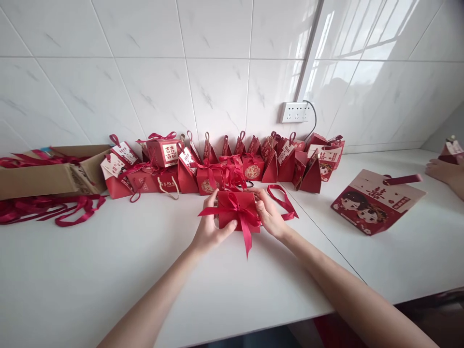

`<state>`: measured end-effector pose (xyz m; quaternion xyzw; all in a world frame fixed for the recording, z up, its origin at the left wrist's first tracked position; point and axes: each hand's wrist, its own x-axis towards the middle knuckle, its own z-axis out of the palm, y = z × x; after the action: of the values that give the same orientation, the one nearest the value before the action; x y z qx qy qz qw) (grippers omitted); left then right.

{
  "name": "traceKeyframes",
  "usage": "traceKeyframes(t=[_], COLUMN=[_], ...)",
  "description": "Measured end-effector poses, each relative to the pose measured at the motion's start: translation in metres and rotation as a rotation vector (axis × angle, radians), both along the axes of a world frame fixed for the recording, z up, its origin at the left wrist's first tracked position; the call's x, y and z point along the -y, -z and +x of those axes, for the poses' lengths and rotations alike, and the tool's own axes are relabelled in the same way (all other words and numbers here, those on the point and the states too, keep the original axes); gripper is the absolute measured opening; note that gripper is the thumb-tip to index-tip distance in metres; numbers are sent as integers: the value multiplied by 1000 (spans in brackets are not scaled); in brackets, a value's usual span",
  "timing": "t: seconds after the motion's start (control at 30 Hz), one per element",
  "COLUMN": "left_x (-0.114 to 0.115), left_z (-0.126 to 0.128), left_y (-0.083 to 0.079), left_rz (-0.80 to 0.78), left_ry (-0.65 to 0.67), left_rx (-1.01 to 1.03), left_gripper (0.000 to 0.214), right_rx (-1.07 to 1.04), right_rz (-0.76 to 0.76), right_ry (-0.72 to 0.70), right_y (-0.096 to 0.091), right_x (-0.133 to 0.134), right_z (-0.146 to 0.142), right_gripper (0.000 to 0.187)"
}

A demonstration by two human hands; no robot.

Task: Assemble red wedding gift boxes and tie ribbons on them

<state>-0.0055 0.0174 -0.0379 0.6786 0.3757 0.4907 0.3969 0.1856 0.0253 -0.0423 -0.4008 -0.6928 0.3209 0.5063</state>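
Note:
Between my two hands is a small red gift box [225, 203] with a ribbon bow [239, 212] tied over its top. My left hand [210, 228] grips its left side, thumb on the near part of the lid and fingers along the far left edge. From the right, my right hand [267, 211] holds the other side with bent fingers. One ribbon tail hangs down the front of the box, another sticks out leftward past my left hand. A loose ribbon loop [286, 205] lies on the table just right of my right hand.
Several red gift boxes [188, 176] line the tiled wall. At left stands an open cardboard box [36, 180] of ribbons, with more ribbons [78, 212] before it. A larger printed box [375, 200] sits right. At far right another person's hand [444, 169] touches a box.

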Motion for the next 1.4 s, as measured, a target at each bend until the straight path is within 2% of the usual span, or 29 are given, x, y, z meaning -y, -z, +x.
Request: traceKeyframes(t=[0.13,0.2,0.27,0.4,0.6,0.7,0.87,0.97,1.07,1.17,1.23,1.3,1.4], left_x=[-4,-5,-5,-5,-6,-6,-6,-8,-11,-13,-14,-15,-19], left_z=[-5,-7,-9,-11,-10,-6,-8,-15,-21,-23,-22,-22,-27], left_y=[-2,-4,-6,-7,-3,-3,-11,-17,-18,-16,-14,-14,-17], left_rz=[-111,-139,-151,-145,-99,-33,-48,-95,-40,-17,-30,-33,-31], left_ry=[47,42,45,64,79,-29,-230,-276,-282,-214,-175,-145,-167], left_rx=[97,132,155,163,90,14,16,28,-18,-46,-72,-73,90], left_gripper=[78,78,82,89,81,72,56,37,23,27,33,37,36], right_rx=[55,130,190,150,21,-63,-67,35,170,195,83,-98,-471], right_rz=[-10,19,34,-18,-100,-127,-43,1,-86,-316,-421,-461,-466], right_ry=[-286,-294,-244,-196,-115,-12,368,408,343,176,28,-107,-144], right_y=[3,5,6,3,-4,-4,-11,-18,-19,-14,-11,-11,-16], right_x=[0,1,3,7,6,6,12,16,14,8,4,1,-2], right_z=[4,3,0,-5,-6,-9,-11,-8,-7,-8,-9,-8,0], right_gripper=[109,120,121,104,75,65,36,33,45,54,58,57,49])
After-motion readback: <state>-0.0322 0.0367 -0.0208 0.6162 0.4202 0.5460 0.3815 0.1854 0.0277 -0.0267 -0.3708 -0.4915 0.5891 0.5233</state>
